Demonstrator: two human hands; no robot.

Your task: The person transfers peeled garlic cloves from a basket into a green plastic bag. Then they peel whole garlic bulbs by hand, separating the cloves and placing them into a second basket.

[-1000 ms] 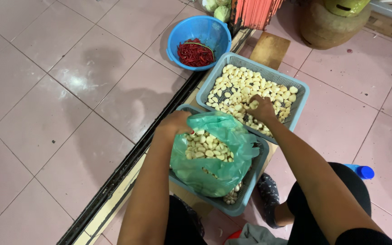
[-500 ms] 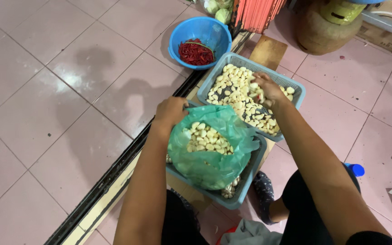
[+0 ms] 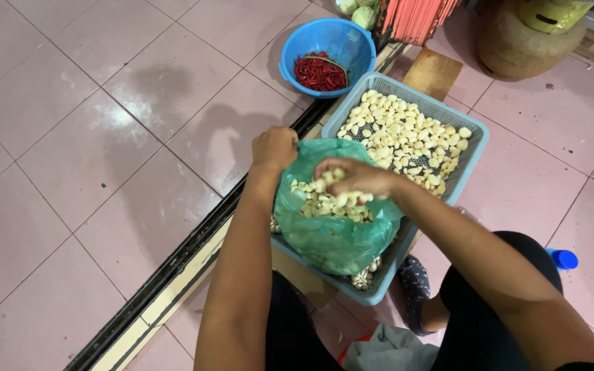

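Observation:
My left hand [image 3: 274, 148] grips the rim of a green plastic bag [image 3: 331, 237] and holds it open. The bag holds peeled garlic cloves and rests in a grey-blue basket [image 3: 379, 278] near me. My right hand [image 3: 355, 177] hovers over the bag's mouth with a handful of peeled garlic cloves [image 3: 330, 185] in its fingers. Just beyond lies a second grey-blue basket [image 3: 472, 148] with a layer of peeled garlic cloves [image 3: 400, 137] spread inside.
A blue round colander [image 3: 290, 55] with red chillies [image 3: 320, 71] sits on the pink tiled floor. A black door track [image 3: 173, 275] runs diagonally. A wooden board [image 3: 434, 69], a brown pot [image 3: 517, 41] and a blue bottle cap [image 3: 562, 259] lie around. Green cabbages [image 3: 360, 14] are at the top.
My right hand has left the far basket with a handful of garlic and moved back over the green bag. My left hand has kept hold of the bag's rim.

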